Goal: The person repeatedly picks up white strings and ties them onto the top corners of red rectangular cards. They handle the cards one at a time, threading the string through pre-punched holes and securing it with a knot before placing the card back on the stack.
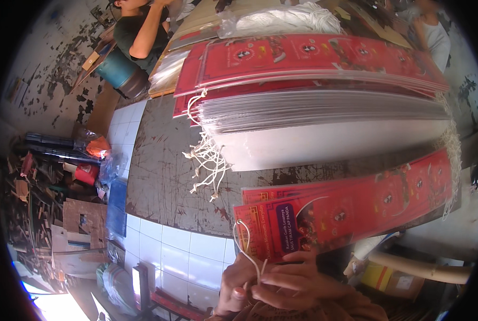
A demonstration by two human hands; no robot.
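While both hands work at the lower edge of the view, positions below are referenced to the worn dark tabletop [164, 176].

Left hand [232, 286]: low, just off the tabletop's near edge; fingers curled closed around the white string loop [245, 238], thumb nail visible beside the string.

Right hand [297, 281]: touching the left hand; fingers bent and pinching the lower strands of the same loop; whether it also grips the card above cannot be told.

White string loop: threaded through the left end of the held red cards, rising from the fingers as a thin oval.

Held red cards [351, 206]: a fanned bunch of long printed red strips with a purple panel at the left end, raised over the tabletop's near edge and slanting up toward the right.

Tall stack [314, 101]: finished red cards piled on the far part of the tabletop, edges showing pale, top card red.

Knotted string ends [209, 160]: white loops hanging from the stack's left end down onto the tabletop.

White string bundle [281, 20]: in clear plastic, beyond the stack at the tabletop's far side.

White tiles [169, 249]: covering the bench front below the tabletop's near-left edge.

Scrap heap [62, 182]: cardboard, dark tubes and a red container on the floor, well left of the tabletop.

Other person [140, 29]: seated at the tabletop's far-left corner, arm raised.

Cardboard tube [421, 267]: pale, lying right of the hands, below the tabletop's near-right edge.
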